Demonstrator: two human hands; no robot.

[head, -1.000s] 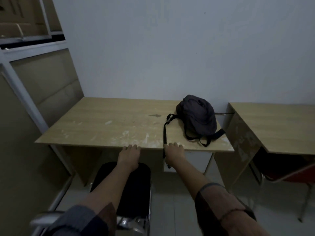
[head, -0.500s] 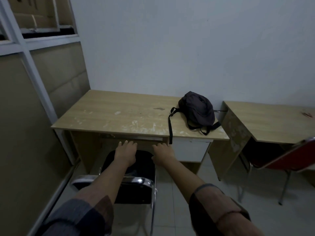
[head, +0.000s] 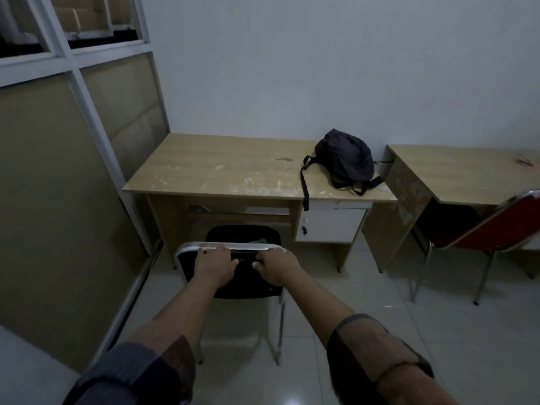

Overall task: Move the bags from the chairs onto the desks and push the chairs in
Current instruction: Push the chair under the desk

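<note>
A dark backpack (head: 344, 159) lies on the right end of the left wooden desk (head: 222, 168), one strap hanging over the front edge. A black chair (head: 242, 238) with a chrome frame stands in front of that desk, its seat partly under the desktop. My left hand (head: 214, 266) and my right hand (head: 276, 268) both grip the top bar of its backrest, fingers curled over the rail. A red chair (head: 491, 229) stands at the second desk (head: 467, 171) on the right, pulled out and angled.
A white drawer unit (head: 330, 223) hangs under the left desk's right side. A beige partition wall (head: 58, 176) runs along the left, close to the black chair. The floor is pale tile.
My hands have drawn back from the desk edge over the seat to the black chair's backrest and now grip its top bar. The view has pulled back, showing more floor and the red chair.
</note>
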